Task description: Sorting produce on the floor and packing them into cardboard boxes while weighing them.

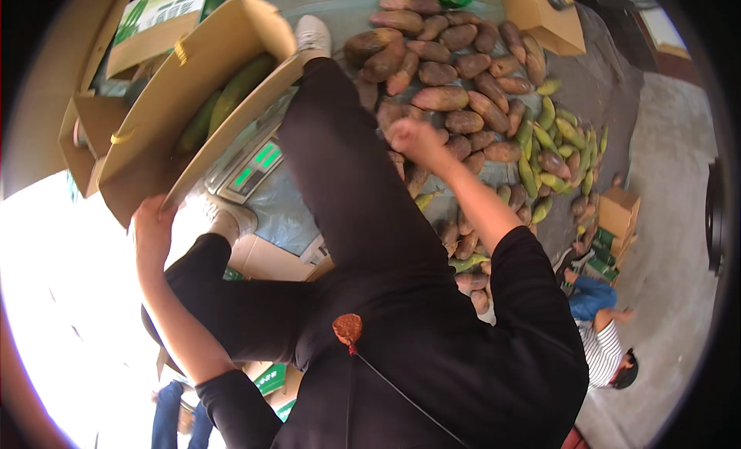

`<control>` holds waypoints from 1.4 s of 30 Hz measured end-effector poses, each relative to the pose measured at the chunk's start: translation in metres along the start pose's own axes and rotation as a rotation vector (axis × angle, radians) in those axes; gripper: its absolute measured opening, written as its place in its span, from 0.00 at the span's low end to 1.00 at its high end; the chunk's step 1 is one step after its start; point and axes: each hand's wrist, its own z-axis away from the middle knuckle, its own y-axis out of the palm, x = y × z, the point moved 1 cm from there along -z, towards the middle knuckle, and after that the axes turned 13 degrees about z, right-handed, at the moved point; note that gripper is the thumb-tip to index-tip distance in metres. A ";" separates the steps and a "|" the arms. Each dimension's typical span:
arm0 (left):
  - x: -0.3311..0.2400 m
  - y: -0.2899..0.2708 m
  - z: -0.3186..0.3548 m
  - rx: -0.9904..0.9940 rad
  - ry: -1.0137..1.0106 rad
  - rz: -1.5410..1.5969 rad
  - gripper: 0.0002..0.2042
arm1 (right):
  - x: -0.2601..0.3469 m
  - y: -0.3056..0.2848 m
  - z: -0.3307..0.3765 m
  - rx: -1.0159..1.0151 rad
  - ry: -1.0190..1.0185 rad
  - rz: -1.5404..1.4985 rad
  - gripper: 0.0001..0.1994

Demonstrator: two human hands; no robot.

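My left hand (151, 231) grips the lower corner of an open cardboard box (266, 24). Two long green fruits (235, 94) lie inside this box, which rests tilted by a scale with a lit green display (257, 165). Over a pile of oblong reddish-brown produce (440, 98), my right hand (421, 145) is closed with its fingers curled. It is slightly blurred, and whatever it may hold cannot be made out. Slimmer green produce (567, 132) is heaped to the right of the brown pile.
My legs and white shoe (312, 36) stand between box and pile. Another cardboard box (544, 20) sits at the far right of the pile, and a green-and-white carton (158, 24) at the far left. A person in a striped top (598, 356) sits at lower right, near a small carton (617, 213).
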 end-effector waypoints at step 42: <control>-0.020 -0.007 0.011 -0.084 -0.172 -0.033 0.11 | -0.085 0.126 0.002 0.702 -0.408 0.209 0.26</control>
